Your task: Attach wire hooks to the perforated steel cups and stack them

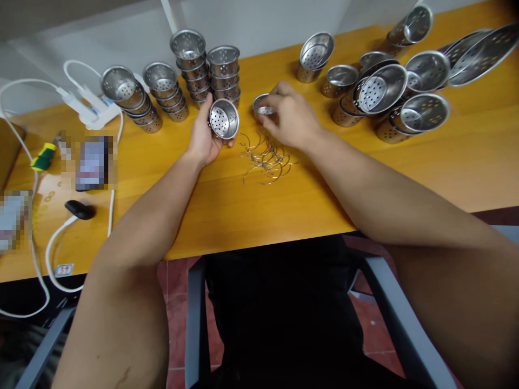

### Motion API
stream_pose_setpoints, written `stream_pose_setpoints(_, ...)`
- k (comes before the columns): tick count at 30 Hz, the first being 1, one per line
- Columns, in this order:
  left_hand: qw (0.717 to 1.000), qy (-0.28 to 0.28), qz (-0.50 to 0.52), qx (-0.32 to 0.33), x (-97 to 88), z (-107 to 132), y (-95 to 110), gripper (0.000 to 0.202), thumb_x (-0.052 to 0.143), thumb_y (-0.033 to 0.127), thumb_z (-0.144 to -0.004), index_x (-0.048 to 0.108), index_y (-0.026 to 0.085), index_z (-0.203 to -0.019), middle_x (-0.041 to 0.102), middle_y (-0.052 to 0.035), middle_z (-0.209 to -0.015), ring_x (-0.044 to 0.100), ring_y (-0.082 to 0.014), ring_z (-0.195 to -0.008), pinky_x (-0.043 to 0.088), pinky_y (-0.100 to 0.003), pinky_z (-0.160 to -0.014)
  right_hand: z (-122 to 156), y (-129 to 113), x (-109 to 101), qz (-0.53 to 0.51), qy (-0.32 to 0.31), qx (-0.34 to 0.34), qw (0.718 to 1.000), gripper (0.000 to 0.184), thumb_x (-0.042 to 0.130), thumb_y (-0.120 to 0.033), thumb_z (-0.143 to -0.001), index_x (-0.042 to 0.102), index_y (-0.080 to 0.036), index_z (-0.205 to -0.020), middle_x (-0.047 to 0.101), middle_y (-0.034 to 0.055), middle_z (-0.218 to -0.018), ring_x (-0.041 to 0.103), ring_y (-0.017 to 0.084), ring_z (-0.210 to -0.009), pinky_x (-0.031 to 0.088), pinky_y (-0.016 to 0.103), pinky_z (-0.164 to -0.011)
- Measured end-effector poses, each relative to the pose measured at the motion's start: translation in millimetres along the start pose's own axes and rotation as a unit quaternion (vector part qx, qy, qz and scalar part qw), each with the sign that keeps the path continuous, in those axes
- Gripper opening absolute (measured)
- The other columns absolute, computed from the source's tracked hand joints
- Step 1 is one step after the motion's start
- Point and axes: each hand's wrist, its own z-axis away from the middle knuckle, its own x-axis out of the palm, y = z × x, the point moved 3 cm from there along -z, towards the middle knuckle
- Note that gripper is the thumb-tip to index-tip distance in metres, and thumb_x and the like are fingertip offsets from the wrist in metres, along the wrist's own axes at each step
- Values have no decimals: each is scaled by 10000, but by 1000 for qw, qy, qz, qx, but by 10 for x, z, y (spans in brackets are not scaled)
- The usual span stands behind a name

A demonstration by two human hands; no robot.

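Toward the surface's (466, 162) far edge, the left hand's (206, 136) grip wraps a perforated steel cup (224, 119), tilted to show its inside, while the right hand (291, 116) pinches a second cup (261, 105) standing above the loose wire hooks (265, 158).

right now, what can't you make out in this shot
Head view:
small cup: mostly covered by the right hand, grip unclear.
perforated cup: base hidden in the left hand.
pixelated object: blurred out, unidentifiable.
large strainers: cut off by the right edge.
wire hooks: tangled, too thin to count.
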Motion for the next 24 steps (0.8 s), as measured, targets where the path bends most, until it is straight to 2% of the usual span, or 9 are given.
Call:
stream_pose_setpoints(2,1000,1,-17,-3,23,16,-12,783,573,1131,-937,830,392,-912,952,-96,-940,961,-384,-1075,698,-444,-535,-29,-278,-73,-19,4,6,1000,246,734,-647,-1225,870,-443,-1248,827,105,-1350,752,417,-1218,681,609,-1043)
stream_pose_setpoints(5,999,-6,-32,1,54,27,-32,846,566,1200,-927,825,394,-932,931,-54,-890,943,-321,-915,669,-408,-517,-41,-695,-58,-66,-64,-3,996,335,722,-611,-1246,860,-367,-1429,833,149,-1412,749,437,-1391,688,610,-1176)
stream_pose_setpoints(7,1000,-9,-28,8,69,28,-46,870,594,1227,-916,800,382,-926,883,-27,-820,919,-286,-848,639,-377,-506,-19,-866,33,-92,-112,-30,989,394,688,-561,-1270,810,-303,-1542,817,163,-1471,728,439,-1481,665,614,-1248)
stream_pose_setpoints(10,1000,-14,-18,9,81,28,-67,895,635,1239,-902,736,350,-875,775,-11,-713,894,-268,-812,632,-367,-539,24,-915,185,-107,-147,-64,981,364,618,-411,-1287,759,-240,-1576,764,182,-1585,719,424,-1510,624,622,-1309)
stream_pose_setpoints(13,999,-14,-26,11,87,33,-75,883,642,1219,-930,731,343,-866,761,-15,-722,857,-261,-788,628,-391,-579,45,-854,260,-110,-158,-67,979,274,600,-349,-1284,761,-241,-1478,745,183,-1587,722,402,-1471,617,597,-1310)
stream_pose_setpoints(16,999,2,-31,27,102,41,-69,870,582,1186,-998,717,348,-807,689,0,-671,648,-196,-583,456,-381,-475,44,-819,252,-113,-159,-47,980,190,647,-441,-1295,750,-283,-1318,748,153,-1485,718,387,-1363,643,574,-1247)
stream_pose_setpoints(19,999,10,-36,38,118,38,-78,880,562,1164,-1032,671,340,-742,606,7,-635,483,-172,-493,346,-389,-444,27,-814,213,-125,-145,-25,981,309,685,-589,-1295,715,-299,-1192,742,142,-1330,697,384,-1238,653,585,-1186)
stream_pose_setpoints(22,998,10,-44,49,98,4,-118,882,576,1153,-1039,662,331,-732,628,-2,-645,523,-179,-490,403,-392,-448,9,-811,191,-152,-132,-10,979,482,663,-733,-1292,688,-296,-1091,728,132,-1181,685,370,-1140,649,576,-1147)
stream_pose_setpoints(24,999,-8,-30,8,77,-37,-186,847,626,1130,-1039,690,331,-766,642,2,-639,594,-182,-516,459,-371,-458,3,-807,199,-165,-133,1,977,590,643,-813,-1281,677,-291,-1007,716,120,-1092,680,357,-1091,653,554,-1105)
